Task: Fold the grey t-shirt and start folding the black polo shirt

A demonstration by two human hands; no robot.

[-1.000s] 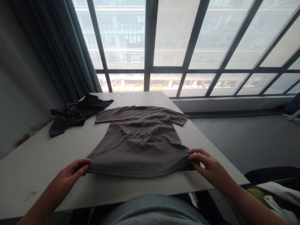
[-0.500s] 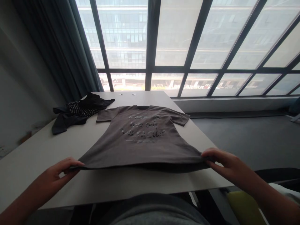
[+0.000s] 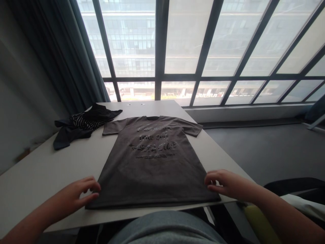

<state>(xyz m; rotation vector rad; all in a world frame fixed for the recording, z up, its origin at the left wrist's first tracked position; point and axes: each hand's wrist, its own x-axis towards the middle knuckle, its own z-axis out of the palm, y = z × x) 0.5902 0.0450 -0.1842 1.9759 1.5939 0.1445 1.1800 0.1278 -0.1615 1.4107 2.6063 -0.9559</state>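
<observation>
A dark grey T-shirt (image 3: 152, 173) with lettering on its chest lies spread flat, its neck toward the window and its hem near the table's front edge. My left hand (image 3: 85, 192) is at the shirt's lower left side, thumb and fingers apart with nothing between them. At the lower right side, my right hand (image 3: 220, 183) has its fingertips over the shirt's edge, with a gap between thumb and fingers. Whether the fingertips touch the cloth I cannot tell.
A heap of dark clothes (image 3: 83, 123), one striped, lies on the left of the white table (image 3: 63, 162). Tall windows (image 3: 182, 37) stand beyond, with a dark curtain (image 3: 58, 51) at left. A black chair (image 3: 297, 189) and something yellow-green (image 3: 259, 220) are at lower right.
The shirt's hem, held stretched above the table by both hands before, now lies down on it. Both hands have let go, and their fingers have parted.
</observation>
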